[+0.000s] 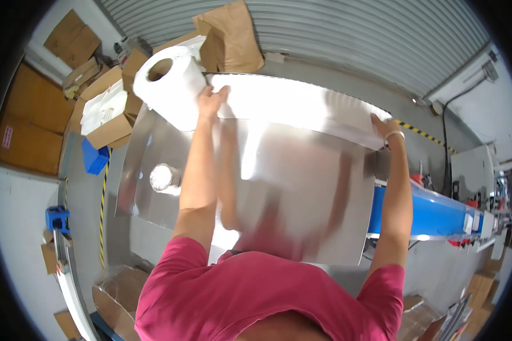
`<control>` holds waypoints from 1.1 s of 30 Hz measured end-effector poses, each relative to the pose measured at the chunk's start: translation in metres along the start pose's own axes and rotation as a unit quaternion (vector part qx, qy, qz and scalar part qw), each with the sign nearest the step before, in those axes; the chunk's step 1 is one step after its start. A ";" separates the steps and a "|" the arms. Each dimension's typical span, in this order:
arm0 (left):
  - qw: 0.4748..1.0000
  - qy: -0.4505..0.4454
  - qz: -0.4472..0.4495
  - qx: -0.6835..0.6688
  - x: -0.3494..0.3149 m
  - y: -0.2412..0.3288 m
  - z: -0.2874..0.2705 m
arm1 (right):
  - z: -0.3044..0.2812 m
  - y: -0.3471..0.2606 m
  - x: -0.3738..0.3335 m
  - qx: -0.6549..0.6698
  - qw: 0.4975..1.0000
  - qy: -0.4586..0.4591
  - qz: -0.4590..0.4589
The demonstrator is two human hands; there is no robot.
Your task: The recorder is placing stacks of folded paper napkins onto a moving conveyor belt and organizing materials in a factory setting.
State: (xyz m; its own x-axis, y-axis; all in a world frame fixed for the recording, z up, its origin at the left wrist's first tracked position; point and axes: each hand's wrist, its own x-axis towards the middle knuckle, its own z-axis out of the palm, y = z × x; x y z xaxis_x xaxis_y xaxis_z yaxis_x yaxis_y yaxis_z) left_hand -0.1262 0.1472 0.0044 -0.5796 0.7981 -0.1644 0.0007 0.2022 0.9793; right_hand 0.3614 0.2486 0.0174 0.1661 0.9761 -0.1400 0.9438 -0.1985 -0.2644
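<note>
A large white roll (183, 98) with a brown cardboard core stands at the far left of a shiny metal table (301, 176). From it a long strip of white sheet (281, 102) stretches right along the table's far edge. Where roll and strip meet rests my left hand (211, 102), its thumb spread away from the fingers. At the strip's right end, my right hand (385, 129) grips the white sheet; a pale band circles that wrist. A smaller clear or silvery roll (164, 178) lies on the table, left of my left forearm.
Opened cardboard boxes (109, 111) with white contents stand beyond the table's left side, a blue bin (95, 157) below them. A blue conveyor belt (421, 213) adjoins the table on the right. A grey corrugated shutter (347, 40) closes off the back.
</note>
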 end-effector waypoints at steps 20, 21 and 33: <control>0.981 -0.171 -0.070 0.065 -0.052 0.003 -0.018 | 0.007 -0.015 -0.099 0.267 0.962 -0.039 0.031; 0.982 -0.154 -0.081 0.077 -0.064 -0.003 -0.029 | 0.014 -0.004 -0.110 0.300 0.951 -0.072 -0.012; 0.962 -0.128 -0.218 -0.104 -0.170 -0.023 -0.156 | 0.005 0.127 -0.236 0.406 0.889 -0.189 0.097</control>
State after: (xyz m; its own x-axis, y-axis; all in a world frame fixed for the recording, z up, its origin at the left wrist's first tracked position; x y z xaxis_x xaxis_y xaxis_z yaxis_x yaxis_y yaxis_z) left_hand -0.1550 -0.0818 0.0279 -0.2680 0.7825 -0.5620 -0.3751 0.4526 0.8090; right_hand 0.4406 -0.0075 0.0125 0.0496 0.8479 -0.5278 0.3658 -0.5072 -0.7804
